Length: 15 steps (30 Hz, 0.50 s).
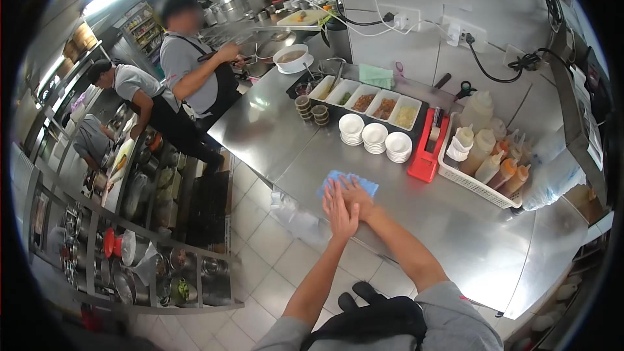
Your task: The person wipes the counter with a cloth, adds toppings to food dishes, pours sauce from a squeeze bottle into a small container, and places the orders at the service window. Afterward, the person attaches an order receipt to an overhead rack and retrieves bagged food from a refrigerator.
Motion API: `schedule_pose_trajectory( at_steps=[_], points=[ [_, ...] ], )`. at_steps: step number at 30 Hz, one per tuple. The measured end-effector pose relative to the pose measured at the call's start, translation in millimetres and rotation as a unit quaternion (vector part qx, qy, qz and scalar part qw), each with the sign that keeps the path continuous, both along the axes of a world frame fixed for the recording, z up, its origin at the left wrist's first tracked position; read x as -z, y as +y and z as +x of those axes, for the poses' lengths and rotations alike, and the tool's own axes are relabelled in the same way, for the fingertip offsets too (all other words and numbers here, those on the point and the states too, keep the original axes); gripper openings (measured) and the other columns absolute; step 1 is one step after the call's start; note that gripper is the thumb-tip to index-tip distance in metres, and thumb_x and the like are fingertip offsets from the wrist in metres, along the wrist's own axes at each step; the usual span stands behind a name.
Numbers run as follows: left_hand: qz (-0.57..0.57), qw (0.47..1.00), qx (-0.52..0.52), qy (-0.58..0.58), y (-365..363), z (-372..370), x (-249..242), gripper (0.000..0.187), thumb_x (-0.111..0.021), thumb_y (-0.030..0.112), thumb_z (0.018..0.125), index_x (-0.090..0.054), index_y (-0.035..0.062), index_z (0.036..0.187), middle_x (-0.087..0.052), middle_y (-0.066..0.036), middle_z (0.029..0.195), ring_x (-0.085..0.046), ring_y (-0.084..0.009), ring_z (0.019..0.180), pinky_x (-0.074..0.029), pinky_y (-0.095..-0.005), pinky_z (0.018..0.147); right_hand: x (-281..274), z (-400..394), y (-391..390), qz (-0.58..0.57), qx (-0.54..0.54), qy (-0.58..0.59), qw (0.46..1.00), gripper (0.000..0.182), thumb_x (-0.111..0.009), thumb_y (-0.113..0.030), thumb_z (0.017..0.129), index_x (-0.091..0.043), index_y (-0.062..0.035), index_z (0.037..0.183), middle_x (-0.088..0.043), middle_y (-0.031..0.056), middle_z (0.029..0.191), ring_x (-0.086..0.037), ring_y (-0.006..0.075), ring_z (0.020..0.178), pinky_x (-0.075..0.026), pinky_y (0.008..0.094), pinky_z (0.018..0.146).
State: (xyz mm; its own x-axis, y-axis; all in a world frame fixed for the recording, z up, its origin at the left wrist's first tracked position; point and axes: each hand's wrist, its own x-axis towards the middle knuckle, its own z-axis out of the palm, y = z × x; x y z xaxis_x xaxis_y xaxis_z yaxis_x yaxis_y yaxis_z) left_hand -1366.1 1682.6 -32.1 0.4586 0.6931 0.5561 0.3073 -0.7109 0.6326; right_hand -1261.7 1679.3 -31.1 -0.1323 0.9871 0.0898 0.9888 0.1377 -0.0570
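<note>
A folded blue cloth (364, 185) lies on the stainless steel counter (416, 227) near its front edge. My right hand (355, 196) rests flat over the cloth with its fingers stretched out. Alongside it, my left hand (340, 213) has straight fingers and overlaps the near side of the right hand and the cloth's left part. Both palms are hidden from above. Beyond the hands stand stacks of small white dishes (375, 138). Further back, a row of white containers (383, 106) holds chopped ingredients.
To the right are a red tape dispenser (426, 156) and a white basket (478, 185) of squeeze bottles. A green cloth (376, 77), scissors (465, 89) and small brown cups (319, 115) sit farther back. Co-workers (188, 65) stand at the left near pans.
</note>
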Motion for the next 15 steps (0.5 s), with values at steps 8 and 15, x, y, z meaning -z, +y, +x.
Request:
schedule_pose_trajectory(
  at_steps=[8,15],
  points=[
    [0.022,0.998,0.06,0.008,-1.3,-12.2,2.9,0.069,-0.039,0.046,0.087,-0.024,0.0029,0.138,-0.027,-0.017,0.142,-0.016,-0.0374,0.133,-0.005,-0.0496,0.105,-17.3,-22.2,-27.6,-0.025,0.009,-0.009,1.0,0.058,-0.04,-0.036,0.086,-0.027,-0.0145,0.138,-0.018,0.0091,0.147,-0.013,0.031,0.135,-0.013,0.0511,0.107],
    [-0.05,0.996,0.052,-0.043,-19.2,-65.4,40.7,0.06,-0.04,0.036,0.087,-0.029,0.002,0.136,-0.028,-0.019,0.14,-0.021,-0.0374,0.131,-0.009,-0.0494,0.105,-2.3,-38.8,-51.1,0.026,0.067,0.044,0.997,0.051,-0.036,-0.044,0.089,-0.034,-0.0228,0.136,-0.025,0.009,0.144,-0.02,0.0325,0.133,-0.014,0.0512,0.107]
  ],
)
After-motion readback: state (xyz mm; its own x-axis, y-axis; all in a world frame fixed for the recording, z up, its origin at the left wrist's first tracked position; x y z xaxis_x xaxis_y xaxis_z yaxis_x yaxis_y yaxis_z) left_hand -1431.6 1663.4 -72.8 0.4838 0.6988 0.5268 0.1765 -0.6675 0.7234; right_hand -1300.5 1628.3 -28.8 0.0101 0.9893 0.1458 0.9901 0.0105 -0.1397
